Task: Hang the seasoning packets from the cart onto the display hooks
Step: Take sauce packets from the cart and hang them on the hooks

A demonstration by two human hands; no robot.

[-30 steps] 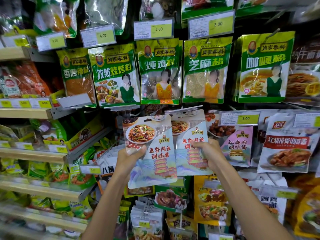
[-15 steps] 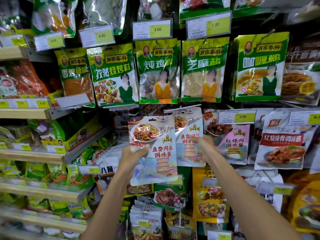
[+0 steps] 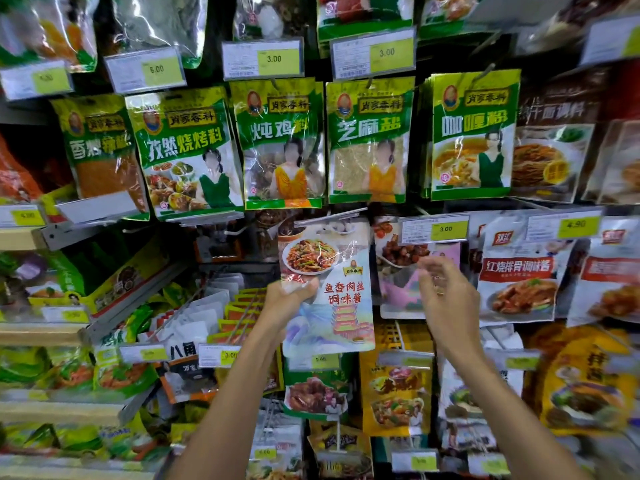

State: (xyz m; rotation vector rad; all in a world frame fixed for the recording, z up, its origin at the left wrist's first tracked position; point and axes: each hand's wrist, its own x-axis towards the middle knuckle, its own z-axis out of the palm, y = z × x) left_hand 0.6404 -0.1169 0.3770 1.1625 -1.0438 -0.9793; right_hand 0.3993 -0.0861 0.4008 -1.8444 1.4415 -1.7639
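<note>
Okay, we have 1 seasoning packet (image 3: 329, 289) up at the display hook (image 3: 346, 213); we can't tell if it's threaded on yet. Left hand (image 3: 287, 303) pinches its left edge. Right hand (image 3: 446, 296) hovers just beside it, fingers loosely curled and empty. The cart is out of view, so the remaining stock is unknown.

- Left forearm (image 3: 235, 393), right forearm (image 3: 491, 393): both bare down to the frame's lower edge.
- Left hand (image 3: 289, 301): bare.
- Right hand (image 3: 448, 294): bare, motion-blurred; small yellowish glint on one finger, ring or not, cannot tell.
</note>
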